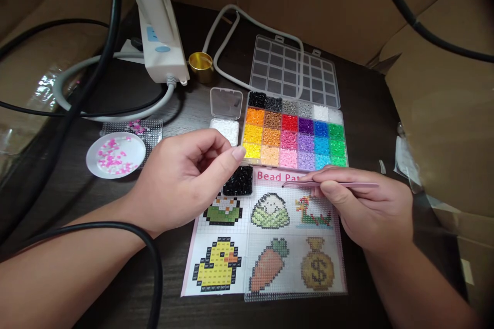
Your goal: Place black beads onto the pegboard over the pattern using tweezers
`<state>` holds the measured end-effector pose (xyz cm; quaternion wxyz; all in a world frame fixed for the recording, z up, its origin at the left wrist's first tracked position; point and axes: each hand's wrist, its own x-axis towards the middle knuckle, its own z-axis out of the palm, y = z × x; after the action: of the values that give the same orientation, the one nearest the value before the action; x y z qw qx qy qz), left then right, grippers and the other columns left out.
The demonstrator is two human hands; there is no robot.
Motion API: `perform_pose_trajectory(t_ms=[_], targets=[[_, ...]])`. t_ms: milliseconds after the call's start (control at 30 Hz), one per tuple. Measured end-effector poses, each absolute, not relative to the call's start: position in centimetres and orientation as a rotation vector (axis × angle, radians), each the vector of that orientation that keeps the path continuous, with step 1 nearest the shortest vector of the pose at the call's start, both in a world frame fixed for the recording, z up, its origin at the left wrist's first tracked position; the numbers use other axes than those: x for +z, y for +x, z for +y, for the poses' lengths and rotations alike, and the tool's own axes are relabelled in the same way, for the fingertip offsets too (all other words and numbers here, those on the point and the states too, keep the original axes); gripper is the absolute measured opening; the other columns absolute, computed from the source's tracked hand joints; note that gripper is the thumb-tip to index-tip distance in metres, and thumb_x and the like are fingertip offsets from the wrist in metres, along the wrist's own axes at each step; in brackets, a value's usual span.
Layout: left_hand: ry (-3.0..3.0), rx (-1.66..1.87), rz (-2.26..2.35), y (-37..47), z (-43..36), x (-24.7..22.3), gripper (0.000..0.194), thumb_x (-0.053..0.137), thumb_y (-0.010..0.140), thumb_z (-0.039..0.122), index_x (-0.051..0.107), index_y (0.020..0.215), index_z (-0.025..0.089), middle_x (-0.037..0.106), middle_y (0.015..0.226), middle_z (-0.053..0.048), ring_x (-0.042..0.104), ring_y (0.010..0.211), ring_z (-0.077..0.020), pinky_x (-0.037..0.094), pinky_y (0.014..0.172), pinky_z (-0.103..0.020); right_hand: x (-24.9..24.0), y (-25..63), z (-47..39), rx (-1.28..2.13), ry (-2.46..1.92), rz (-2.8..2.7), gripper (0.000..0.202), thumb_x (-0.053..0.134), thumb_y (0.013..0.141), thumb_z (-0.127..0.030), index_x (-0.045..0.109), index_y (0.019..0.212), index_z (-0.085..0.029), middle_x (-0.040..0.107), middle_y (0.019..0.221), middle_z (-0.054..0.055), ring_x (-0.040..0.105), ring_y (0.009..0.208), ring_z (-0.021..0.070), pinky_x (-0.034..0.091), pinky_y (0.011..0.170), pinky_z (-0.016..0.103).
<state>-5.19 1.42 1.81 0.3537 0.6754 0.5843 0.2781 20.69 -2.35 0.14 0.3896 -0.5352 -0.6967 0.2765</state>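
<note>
My right hand [358, 205] grips pink tweezers [347, 184], whose bent tip points left above the bead pattern sheet [219, 288]. A tiny dark speck shows at that tip, perhaps a black bead. My left hand [193, 180] is closed in a pinch, thumb against the fingers; whatever it may hold is hidden. Just below its fingertips sits a small box of black beads [239, 182], partly covered by that hand. A clear pegboard [295, 295] lies over the sheet's right part, with a carrot and a money bag showing through.
Behind the sheet is a compartment box of coloured beads [306, 144], its clear lid [295, 69] folded back. A small box of white beads [227, 131] stands open beside it. Further left are a white dish [116, 155], a gold cup [201, 66], a power strip [162, 36] and several cables.
</note>
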Motion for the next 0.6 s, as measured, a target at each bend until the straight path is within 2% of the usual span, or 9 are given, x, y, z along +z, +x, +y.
perform_pose_trajectory(t_ms=[200, 600], targets=[[1.735, 0.718, 1.524, -5.04, 1.47, 1.99, 0.029, 0.056, 0.083, 0.040, 0.058, 0.064, 0.017, 0.053, 0.052, 0.002, 0.045, 0.046, -0.0088, 0.034, 0.042, -0.020, 0.03, 20.65, -2.57, 0.755, -1.365, -1.721, 0.017, 0.066, 0.084, -0.015, 0.077, 0.091, -0.026, 0.077, 0.080, 0.001, 0.071, 0.064, 0.0170, 0.061, 0.058, 0.030], [1.723, 0.733, 1.505, -5.06, 1.45, 1.80, 0.027, 0.056, 0.082, 0.039, 0.058, 0.064, 0.018, 0.052, 0.052, 0.002, 0.045, 0.046, -0.0091, 0.034, 0.042, -0.021, 0.00, 20.72, -2.61, 0.797, -1.346, -1.690, 0.020, 0.066, 0.083, -0.012, 0.077, 0.093, -0.027, 0.077, 0.084, 0.001, 0.071, 0.064, 0.0158, 0.060, 0.059, 0.029]])
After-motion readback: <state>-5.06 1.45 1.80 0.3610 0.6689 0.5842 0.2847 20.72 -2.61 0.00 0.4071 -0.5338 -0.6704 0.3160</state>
